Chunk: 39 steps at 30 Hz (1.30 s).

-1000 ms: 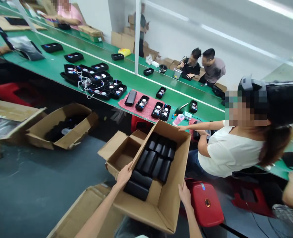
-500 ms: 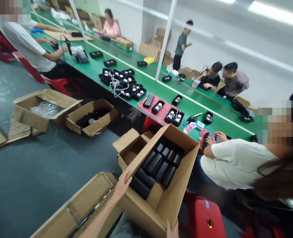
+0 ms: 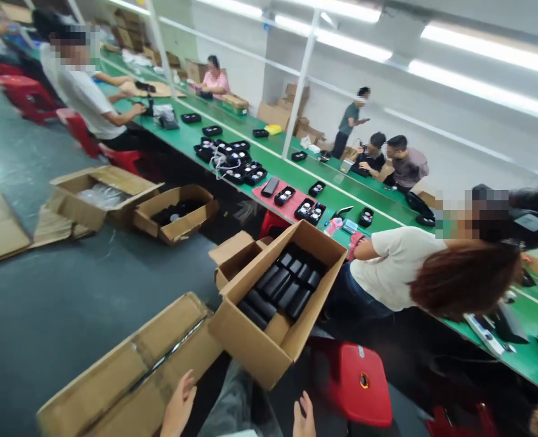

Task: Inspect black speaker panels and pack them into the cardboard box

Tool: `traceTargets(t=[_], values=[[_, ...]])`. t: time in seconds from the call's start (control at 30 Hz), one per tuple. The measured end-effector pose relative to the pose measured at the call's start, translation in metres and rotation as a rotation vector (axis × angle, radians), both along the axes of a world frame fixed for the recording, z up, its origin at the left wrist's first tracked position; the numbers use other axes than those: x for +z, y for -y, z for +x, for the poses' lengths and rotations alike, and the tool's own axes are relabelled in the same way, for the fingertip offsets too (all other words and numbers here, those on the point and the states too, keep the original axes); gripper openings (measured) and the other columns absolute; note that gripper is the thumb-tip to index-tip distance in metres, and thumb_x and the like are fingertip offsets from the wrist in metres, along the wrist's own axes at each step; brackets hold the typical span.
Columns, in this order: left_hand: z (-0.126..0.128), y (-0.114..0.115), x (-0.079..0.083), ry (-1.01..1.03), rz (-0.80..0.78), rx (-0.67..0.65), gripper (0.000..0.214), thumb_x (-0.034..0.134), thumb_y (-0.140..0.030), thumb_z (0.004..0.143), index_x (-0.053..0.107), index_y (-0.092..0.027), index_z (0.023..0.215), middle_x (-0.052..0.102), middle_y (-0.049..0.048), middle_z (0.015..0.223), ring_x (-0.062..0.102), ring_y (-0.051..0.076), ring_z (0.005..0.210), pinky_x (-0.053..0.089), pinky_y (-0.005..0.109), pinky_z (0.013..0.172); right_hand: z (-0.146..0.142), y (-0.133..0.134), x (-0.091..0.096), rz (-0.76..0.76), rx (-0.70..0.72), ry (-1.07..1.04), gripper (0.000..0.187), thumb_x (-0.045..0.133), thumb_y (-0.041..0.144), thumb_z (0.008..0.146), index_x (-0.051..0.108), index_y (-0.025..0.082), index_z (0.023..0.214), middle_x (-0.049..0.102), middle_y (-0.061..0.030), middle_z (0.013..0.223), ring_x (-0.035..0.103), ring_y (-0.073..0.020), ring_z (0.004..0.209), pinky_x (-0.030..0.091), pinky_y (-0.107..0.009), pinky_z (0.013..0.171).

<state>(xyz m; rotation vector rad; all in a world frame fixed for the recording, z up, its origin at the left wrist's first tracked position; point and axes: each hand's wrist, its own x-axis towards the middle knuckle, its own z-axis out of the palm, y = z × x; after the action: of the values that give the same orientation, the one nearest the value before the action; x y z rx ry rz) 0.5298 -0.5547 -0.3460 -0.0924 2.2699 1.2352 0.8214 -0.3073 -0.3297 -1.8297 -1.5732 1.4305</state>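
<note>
Head view: the left hand and right hand are apart, fingers loosely spread, gripping nothing. Ahead of and between them sits an open carton, with black cases lying inside. It looks tilted, and what bears it is hidden; should that support be narrow or uneven, it could tip back toward the hands, its cases sliding and scuffing. A nudge from the co-worker in white, beyond the right hand, might start that.
</note>
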Motion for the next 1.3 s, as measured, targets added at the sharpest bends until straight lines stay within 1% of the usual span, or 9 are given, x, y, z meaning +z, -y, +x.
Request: traceTargets(t=[0.2,0.37,0.47,0.6,0.7,0.77,0.97,1.17,1.3], values=[[0.106,0.086,-0.007,0.246,-0.090,-0.023,0.027,0.058,-0.027,0.089,0.070,-0.020,0.112,0.080,0.0039,0.094,0.077,0.022,0.087,0.058,0.038,0.093,0.040,0.024,-0.008,-0.231,0.338,0.101,0.108,0.062,0.096,0.050,0.070,0.012,0.117,0.077,-0.0207,0.105,0.077,-0.0382,0.092,0.058,-0.045,0.090],[0.143,0.111,-0.010,0.346,-0.123,-0.017,0.023,0.069,-0.034,0.098,0.071,-0.015,0.111,0.076,0.0046,0.102,0.073,0.021,0.097,0.056,0.046,0.098,0.027,0.028,-0.010,-0.313,0.524,0.129,0.094,0.065,0.090,0.051,0.072,0.016,0.109,0.078,-0.0182,0.103,0.077,-0.0392,0.096,0.057,-0.045,0.095],[0.138,0.122,-0.015,0.358,-0.136,0.016,0.022,0.069,-0.035,0.098,0.071,-0.015,0.108,0.074,0.0066,0.111,0.070,0.022,0.106,0.056,0.047,0.099,0.016,0.041,-0.010,-0.329,0.557,0.139,0.093,0.062,0.093,0.051,0.073,0.018,0.105,0.079,-0.0174,0.100,0.077,-0.0403,0.097,0.059,-0.046,0.092],[0.121,0.152,-0.024,0.381,-0.138,0.135,0.027,0.066,-0.038,0.100,0.069,-0.015,0.114,0.073,0.0063,0.109,0.071,0.021,0.098,0.059,0.044,0.092,-0.007,0.069,-0.014,-0.336,0.622,0.167,0.082,0.066,0.091,0.047,0.076,0.021,0.087,0.079,-0.0176,0.097,0.076,-0.0434,0.100,0.060,-0.049,0.091],[0.115,0.178,-0.019,0.377,-0.148,0.249,0.030,0.063,-0.039,0.102,0.067,-0.015,0.120,0.073,0.0064,0.109,0.071,0.020,0.095,0.060,0.042,0.089,-0.035,0.088,-0.019,-0.326,0.696,0.151,0.070,0.070,0.085,0.051,0.076,0.021,0.079,0.079,-0.0166,0.102,0.071,-0.0426,0.113,0.055,-0.046,0.104],[0.113,0.190,-0.010,0.389,-0.167,0.299,0.027,0.064,-0.037,0.101,0.068,-0.015,0.115,0.074,0.0050,0.103,0.072,0.019,0.089,0.059,0.040,0.087,-0.058,0.095,-0.023,-0.342,0.729,0.129,0.069,0.068,0.082,0.057,0.078,0.019,0.085,0.079,-0.0156,0.103,0.071,-0.0398,0.110,0.056,-0.044,0.102],[0.100,0.190,0.007,0.370,-0.169,0.353,0.022,0.062,-0.027,0.084,0.075,-0.018,0.099,0.072,0.0002,0.073,0.073,0.022,0.076,0.058,0.036,0.084,-0.131,0.099,-0.050,-0.420,0.796,0.054,0.069,0.066,0.073,0.065,0.078,0.018,0.104,0.078,-0.0111,0.089,0.075,-0.0320,0.084,0.061,-0.037,0.072],[0.077,0.194,0.007,0.307,-0.104,0.384,0.030,0.064,-0.043,0.068,0.077,-0.025,0.086,0.079,0.0032,0.080,0.077,0.028,0.087,0.059,0.037,0.089,-0.187,0.116,-0.079,-0.444,0.861,0.007,0.063,0.067,0.069,0.068,0.076,0.017,0.101,0.077,-0.0092,0.084,0.074,-0.0303,0.080,0.060,-0.038,0.073],[0.063,0.210,-0.002,0.317,-0.086,0.396,0.045,0.063,-0.057,0.064,0.077,-0.025,0.092,0.080,0.0055,0.082,0.078,0.030,0.084,0.061,0.040,0.089,-0.231,0.149,-0.103,-0.487,0.916,0.030,0.043,0.071,0.056,0.089,0.072,0.015,0.103,0.074,-0.0049,0.084,0.072,-0.0214,0.076,0.060,-0.036,0.076]])
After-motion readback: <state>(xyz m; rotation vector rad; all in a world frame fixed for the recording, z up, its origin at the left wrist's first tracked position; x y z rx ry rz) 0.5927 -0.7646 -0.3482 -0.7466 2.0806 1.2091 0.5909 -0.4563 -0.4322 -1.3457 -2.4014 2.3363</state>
